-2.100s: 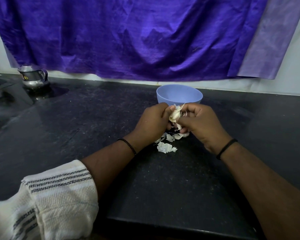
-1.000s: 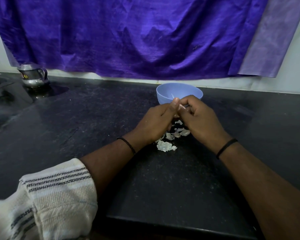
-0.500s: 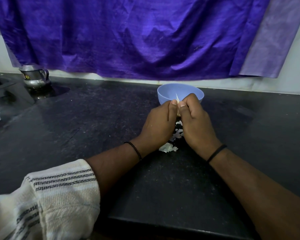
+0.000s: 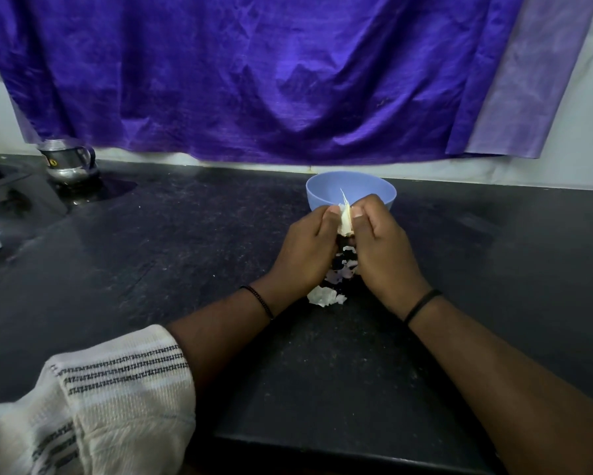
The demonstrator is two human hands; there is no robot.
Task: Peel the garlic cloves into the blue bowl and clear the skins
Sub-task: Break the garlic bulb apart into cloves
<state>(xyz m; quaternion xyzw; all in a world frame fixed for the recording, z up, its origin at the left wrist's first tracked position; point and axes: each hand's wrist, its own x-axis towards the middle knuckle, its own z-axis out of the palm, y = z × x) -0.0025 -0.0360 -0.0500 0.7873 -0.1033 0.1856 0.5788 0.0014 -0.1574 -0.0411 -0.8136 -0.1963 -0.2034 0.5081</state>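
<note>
Loose skins [image 4: 324,296] lie on the black counter [image 4: 185,262], below and just behind the wrists. Left hand [image 4: 307,250] and right hand [image 4: 379,250] are knuckle to knuckle, thumbs and fingertips of both pinching one garlic clove [image 4: 345,222] between them; a sliver of skin stands up from it. Peeling step, mid-clove by my read. Blue bowl [image 4: 351,190] sits just beyond the fingertips; its contents can't be made out. Next: strip the husk off, then reach forward and drop the clove in.
</note>
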